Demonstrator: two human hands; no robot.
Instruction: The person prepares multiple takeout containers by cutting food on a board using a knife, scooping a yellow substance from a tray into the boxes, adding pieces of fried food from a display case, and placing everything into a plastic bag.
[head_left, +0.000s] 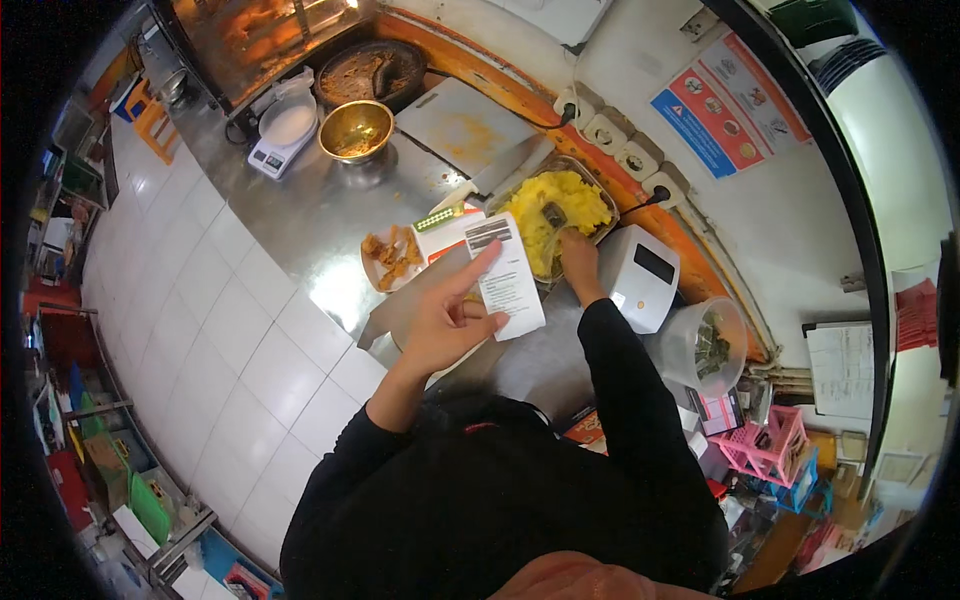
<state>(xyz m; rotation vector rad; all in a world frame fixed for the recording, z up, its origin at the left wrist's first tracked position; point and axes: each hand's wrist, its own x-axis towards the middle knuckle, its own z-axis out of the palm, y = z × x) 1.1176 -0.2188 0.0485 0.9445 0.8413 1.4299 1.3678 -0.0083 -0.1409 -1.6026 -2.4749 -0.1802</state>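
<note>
In my left hand (450, 315) is a printed paper slip (514, 281), pinched between thumb and fingers over the steel counter. My right hand (580, 261) reaches into a clear plastic tub (613, 201) of yellow rice (536, 191). Its fingers are closed around what looks like the handle of a serving scoop (555, 217), whose dark end rests in the rice; the grip is partly hidden. Left of the slip, an open paper food box (450, 234) lies on the counter, with pieces of fried chicken (392, 256) in one part. The slip covers some of the box's right side.
A brass-coloured bowl (356, 129), a kitchen scale (281, 154) and a stone mortar (371, 71) stand farther back. A white label printer (640, 277) and a plastic container of green leaves (709, 345) sit at right. Power sockets (604, 133) line the wall.
</note>
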